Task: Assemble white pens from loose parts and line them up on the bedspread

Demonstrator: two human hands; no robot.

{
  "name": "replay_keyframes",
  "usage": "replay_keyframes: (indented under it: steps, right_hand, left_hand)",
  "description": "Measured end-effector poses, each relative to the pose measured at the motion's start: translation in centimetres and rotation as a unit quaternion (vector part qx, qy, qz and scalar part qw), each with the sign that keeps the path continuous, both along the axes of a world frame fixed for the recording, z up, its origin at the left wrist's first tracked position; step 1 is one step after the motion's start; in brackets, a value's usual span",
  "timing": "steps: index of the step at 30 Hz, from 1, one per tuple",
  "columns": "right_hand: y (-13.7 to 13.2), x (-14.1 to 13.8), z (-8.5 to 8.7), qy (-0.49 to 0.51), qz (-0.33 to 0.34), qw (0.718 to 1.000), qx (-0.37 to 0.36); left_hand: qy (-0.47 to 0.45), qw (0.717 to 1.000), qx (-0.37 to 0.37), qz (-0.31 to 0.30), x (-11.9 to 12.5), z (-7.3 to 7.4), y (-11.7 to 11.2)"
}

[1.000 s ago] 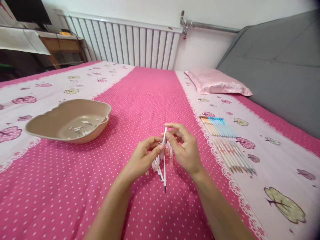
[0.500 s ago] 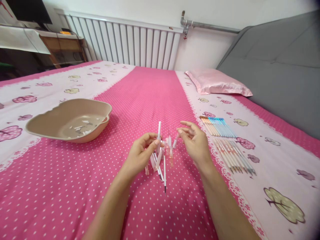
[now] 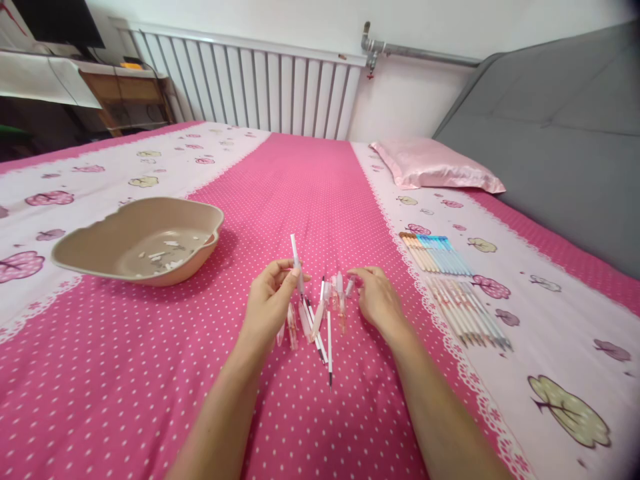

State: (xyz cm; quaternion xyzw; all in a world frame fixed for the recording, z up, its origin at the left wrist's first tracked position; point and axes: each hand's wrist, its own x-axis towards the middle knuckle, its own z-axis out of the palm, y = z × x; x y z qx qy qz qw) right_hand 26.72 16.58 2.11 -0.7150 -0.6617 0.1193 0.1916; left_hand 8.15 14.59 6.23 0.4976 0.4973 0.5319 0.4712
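Observation:
My left hand (image 3: 273, 293) pinches a pale translucent pen barrel (image 3: 299, 277) between thumb and fingers. A white pen refill (image 3: 294, 245) sticks up out of its top end. My right hand (image 3: 377, 297) is low over the bed, its fingertips bent together at a small clear pen cap (image 3: 349, 288); the hand partly hides the contact. Between the hands lie several translucent pink pen parts (image 3: 318, 320) in a loose pile. Loose white refills with dark tips are among them, and one refill (image 3: 329, 343) points toward me.
A beige basin (image 3: 200, 257) with small white pieces inside stands on the left. To the right lie a row of blue and orange pens (image 3: 435, 255) and a row of pale pens (image 3: 467, 313). Farther back are a pink pillow (image 3: 435, 167) and a white radiator (image 3: 260, 87).
My left hand has moved left with the barrel and refill, uncovering more of the pile. My right hand has come down and its raised fingers have curled in toward the cap.

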Motion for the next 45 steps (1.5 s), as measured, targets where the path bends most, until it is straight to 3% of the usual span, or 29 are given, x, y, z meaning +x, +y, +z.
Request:
replay_keyframes:
  steps: [9,15,20,23,26,29,31,33,36,41,45]
  right_hand:
    - [0.1,-0.4,-0.1,-0.038,-0.016,0.999,-0.018]
    - [0.1,-0.1,-0.2,-0.066,-0.025,0.997,0.011]
    - [0.3,0.5,0.1,-0.023,-0.056,0.996,0.068]
    - [0.6,0.8,0.6,0.065,-0.06,0.99,0.107]
    - [0.9,0.6,1.2,0.25,-0.043,0.961,0.111]
    - [0.7,0.1,1.8,0.447,-0.015,0.887,0.112]
    - [0.5,-0.3,2.4,0.526,-0.003,0.843,0.108]
    - [0.1,-0.7,3.0,0.561,0.003,0.821,0.108]
    - [-0.4,-1.0,3.8,0.569,0.025,0.812,0.127]
    - [-1.0,-1.3,4.7,0.539,0.061,0.822,0.173]
    - [-1.2,-1.4,5.0,0.512,0.07,0.834,0.195]
  left_hand:
    - [0.001,1.0,-0.001,-0.01,0.0,-0.2,0.1]
    - [-0.003,1.0,0.007,-0.014,0.0,-0.4,0.2]
    - [-0.006,1.0,0.003,-0.022,0.0,-0.5,0.2]
    - [-0.004,0.999,0.007,-0.034,0.1,-0.8,0.3]
    - [-0.002,0.999,0.013,-0.046,0.2,-1.0,0.3]
    - [0.006,0.998,0.006,-0.061,0.3,-1.2,0.2]
    - [0.008,0.998,0.001,-0.07,0.4,-1.2,0.2]
    - [0.01,0.997,0.001,-0.079,0.5,-1.2,0.1]
    - [0.034,0.993,0.006,-0.11,0.7,-1.2,0.0]
    - [0.092,0.977,0.01,-0.19,0.9,-0.9,-0.3]
    - [0.112,0.97,0.014,-0.217,1.0,-0.8,-0.5]
